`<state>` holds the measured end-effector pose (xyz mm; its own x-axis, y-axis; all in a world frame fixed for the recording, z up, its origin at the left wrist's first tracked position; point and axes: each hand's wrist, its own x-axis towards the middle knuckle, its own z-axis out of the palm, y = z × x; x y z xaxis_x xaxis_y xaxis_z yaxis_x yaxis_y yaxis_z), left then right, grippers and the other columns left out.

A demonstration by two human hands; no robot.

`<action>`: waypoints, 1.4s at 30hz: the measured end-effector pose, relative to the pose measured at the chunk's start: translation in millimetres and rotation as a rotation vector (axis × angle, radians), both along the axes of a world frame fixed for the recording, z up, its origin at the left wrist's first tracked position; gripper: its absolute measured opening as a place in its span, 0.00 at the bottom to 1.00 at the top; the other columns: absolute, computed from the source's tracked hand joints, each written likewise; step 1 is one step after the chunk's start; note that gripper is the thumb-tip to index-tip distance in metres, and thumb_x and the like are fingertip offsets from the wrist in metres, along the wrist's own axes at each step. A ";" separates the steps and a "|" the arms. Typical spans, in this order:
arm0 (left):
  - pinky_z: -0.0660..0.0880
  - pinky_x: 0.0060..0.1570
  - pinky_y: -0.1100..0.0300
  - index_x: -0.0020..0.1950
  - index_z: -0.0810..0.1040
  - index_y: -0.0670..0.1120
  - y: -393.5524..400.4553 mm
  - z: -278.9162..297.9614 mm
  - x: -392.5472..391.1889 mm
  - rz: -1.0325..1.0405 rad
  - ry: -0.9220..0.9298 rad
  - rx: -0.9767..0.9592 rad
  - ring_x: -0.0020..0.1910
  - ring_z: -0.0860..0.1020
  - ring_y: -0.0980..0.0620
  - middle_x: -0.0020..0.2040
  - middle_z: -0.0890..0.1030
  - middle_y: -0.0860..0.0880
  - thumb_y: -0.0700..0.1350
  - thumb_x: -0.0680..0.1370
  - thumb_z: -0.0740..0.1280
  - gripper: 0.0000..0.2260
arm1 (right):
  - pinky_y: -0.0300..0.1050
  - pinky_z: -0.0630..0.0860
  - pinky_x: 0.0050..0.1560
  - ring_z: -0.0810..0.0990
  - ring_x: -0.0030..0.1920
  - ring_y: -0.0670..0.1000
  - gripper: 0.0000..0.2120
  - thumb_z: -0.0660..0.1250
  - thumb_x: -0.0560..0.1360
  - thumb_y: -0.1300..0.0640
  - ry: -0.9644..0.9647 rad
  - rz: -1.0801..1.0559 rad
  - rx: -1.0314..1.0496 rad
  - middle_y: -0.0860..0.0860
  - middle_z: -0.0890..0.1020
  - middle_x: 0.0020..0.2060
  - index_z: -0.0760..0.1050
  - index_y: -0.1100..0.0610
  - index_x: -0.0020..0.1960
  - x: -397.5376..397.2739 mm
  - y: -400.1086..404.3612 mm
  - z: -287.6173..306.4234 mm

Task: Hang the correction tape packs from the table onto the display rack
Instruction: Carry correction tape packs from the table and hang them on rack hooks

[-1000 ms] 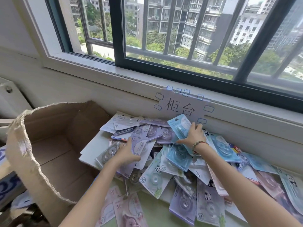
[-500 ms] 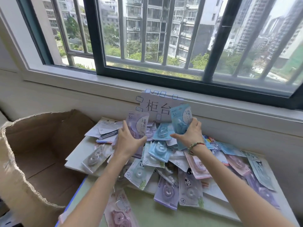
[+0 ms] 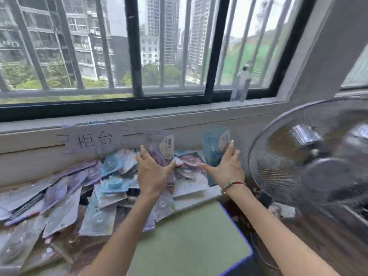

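Head view, near to far. Nearest, a bare green stretch of the tabletop (image 3: 191, 242) lies between 2 forearms. To the left of it, a loose heap of correction tape packs (image 3: 65, 202) lies flat and overlapping: thin glossy cards in purple, blue and pink, each with a clear blister.

Beyond, the left hand (image 3: 154, 174) grips 1 purple pack (image 3: 159, 148) by its lower half, thumb on the right edge, card upright with its top free, judged so the hang hole can meet a hook. The right hand (image 3: 225, 168), with a beaded bracelet at the wrist, holds 1 blue pack (image 3: 216, 148) upright likewise, fingers extended along the card; the exact grip is blurred.

At right stands a round wire-guarded fan (image 3: 310, 176). Farther, a taped paper sign (image 3: 91, 140) on the wall below a barred window (image 3: 135, 56). No display rack is in view; both packs are judged to be in transit.
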<state>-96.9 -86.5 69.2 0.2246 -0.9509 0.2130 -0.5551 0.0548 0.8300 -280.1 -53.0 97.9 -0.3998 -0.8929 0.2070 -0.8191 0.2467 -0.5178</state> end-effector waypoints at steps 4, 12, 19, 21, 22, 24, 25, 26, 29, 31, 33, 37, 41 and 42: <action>0.65 0.66 0.50 0.78 0.49 0.40 41.4 1.7 -57.1 -0.183 0.011 -0.026 0.72 0.64 0.41 0.73 0.62 0.40 0.58 0.69 0.75 0.50 | 0.54 0.69 0.62 0.64 0.70 0.60 0.59 0.72 0.65 0.35 -0.004 -0.239 -0.005 0.60 0.58 0.71 0.39 0.61 0.77 -52.4 79.7 -2.9; 0.69 0.61 0.49 0.78 0.51 0.40 139.4 9.2 -184.1 -0.572 0.015 -0.053 0.69 0.66 0.41 0.70 0.65 0.40 0.55 0.70 0.75 0.48 | 0.54 0.72 0.58 0.67 0.67 0.61 0.58 0.73 0.65 0.36 -0.017 -0.717 0.004 0.60 0.60 0.69 0.41 0.60 0.77 -149.4 242.1 1.1; 0.71 0.58 0.48 0.78 0.50 0.40 248.4 22.0 -299.6 -0.905 0.000 -0.077 0.67 0.69 0.40 0.69 0.65 0.40 0.57 0.70 0.74 0.48 | 0.53 0.72 0.58 0.68 0.66 0.60 0.56 0.73 0.64 0.35 0.001 -1.067 -0.022 0.60 0.63 0.67 0.46 0.61 0.76 -212.2 396.4 9.4; 0.71 0.56 0.49 0.78 0.49 0.41 288.1 26.4 -332.1 -0.993 -0.008 -0.085 0.67 0.69 0.41 0.70 0.65 0.40 0.57 0.71 0.73 0.48 | 0.53 0.73 0.56 0.70 0.64 0.60 0.55 0.73 0.64 0.35 0.007 -1.159 -0.025 0.59 0.64 0.66 0.47 0.60 0.76 -228.1 443.9 10.8; 0.72 0.55 0.50 0.78 0.49 0.41 309.3 28.3 -348.3 -1.038 -0.008 -0.091 0.67 0.69 0.42 0.70 0.64 0.40 0.58 0.71 0.73 0.48 | 0.53 0.74 0.55 0.71 0.63 0.60 0.55 0.73 0.64 0.35 0.008 -1.204 -0.036 0.58 0.65 0.65 0.48 0.59 0.75 -235.6 468.3 11.8; 0.72 0.54 0.50 0.79 0.48 0.41 352.7 31.1 -379.4 -1.122 0.000 -0.096 0.67 0.69 0.42 0.70 0.64 0.41 0.57 0.71 0.73 0.47 | 0.53 0.75 0.52 0.72 0.60 0.60 0.53 0.74 0.63 0.35 0.023 -1.285 -0.057 0.57 0.67 0.62 0.51 0.59 0.73 -250.8 516.9 13.7; 0.72 0.54 0.50 0.79 0.48 0.41 375.8 32.6 -395.5 -1.161 0.005 -0.094 0.66 0.69 0.42 0.70 0.64 0.41 0.57 0.71 0.73 0.47 | 0.52 0.75 0.51 0.72 0.60 0.59 0.52 0.74 0.63 0.35 0.031 -1.322 -0.058 0.57 0.67 0.62 0.51 0.59 0.73 -258.9 542.2 15.5; 0.72 0.54 0.50 0.79 0.49 0.41 399.6 34.1 -411.8 -1.196 0.010 -0.091 0.66 0.69 0.42 0.69 0.65 0.41 0.57 0.71 0.73 0.47 | 0.52 0.75 0.51 0.72 0.60 0.59 0.52 0.74 0.63 0.35 0.039 -1.359 -0.054 0.57 0.67 0.62 0.52 0.60 0.73 -267.5 567.8 17.5; 0.73 0.52 0.49 0.78 0.51 0.42 473.4 38.5 -458.8 -1.292 0.038 -0.091 0.64 0.71 0.42 0.66 0.67 0.42 0.58 0.70 0.73 0.47 | 0.52 0.75 0.48 0.72 0.60 0.58 0.52 0.74 0.63 0.35 0.083 -1.460 -0.057 0.56 0.67 0.61 0.52 0.60 0.72 -293.5 645.2 22.7; 0.72 0.52 0.49 0.78 0.51 0.42 523.6 42.6 -488.1 -1.350 0.062 -0.089 0.63 0.71 0.41 0.65 0.67 0.42 0.58 0.70 0.73 0.47 | 0.51 0.74 0.46 0.72 0.60 0.58 0.51 0.74 0.63 0.35 0.097 -1.515 -0.050 0.56 0.67 0.61 0.52 0.60 0.72 -310.2 695.7 26.2; 0.73 0.52 0.49 0.77 0.52 0.42 574.5 46.3 -514.4 -1.420 0.082 -0.095 0.62 0.72 0.41 0.65 0.67 0.41 0.58 0.70 0.74 0.46 | 0.49 0.73 0.44 0.72 0.60 0.57 0.51 0.73 0.64 0.35 0.091 -1.565 -0.046 0.55 0.67 0.60 0.51 0.59 0.72 -323.5 745.0 28.1; 0.72 0.49 0.51 0.75 0.55 0.43 672.2 49.0 -559.2 -1.548 0.119 -0.092 0.60 0.72 0.41 0.64 0.68 0.42 0.56 0.70 0.74 0.42 | 0.49 0.73 0.46 0.72 0.60 0.55 0.52 0.72 0.65 0.34 0.090 -1.678 -0.046 0.54 0.67 0.61 0.49 0.58 0.74 -344.0 833.4 30.0; 0.69 0.45 0.55 0.73 0.56 0.43 753.4 46.6 -595.0 -1.661 0.104 -0.098 0.59 0.72 0.42 0.63 0.68 0.43 0.55 0.71 0.74 0.40 | 0.50 0.74 0.49 0.71 0.62 0.55 0.54 0.71 0.65 0.33 0.074 -1.801 -0.030 0.55 0.65 0.63 0.47 0.60 0.75 -359.9 908.0 27.1; 0.68 0.44 0.56 0.71 0.58 0.43 770.2 45.9 -604.9 -1.686 0.105 -0.094 0.57 0.73 0.42 0.61 0.68 0.43 0.55 0.71 0.74 0.38 | 0.50 0.74 0.49 0.70 0.62 0.55 0.55 0.71 0.65 0.33 0.072 -1.830 -0.037 0.55 0.65 0.63 0.46 0.60 0.76 -364.6 924.0 26.8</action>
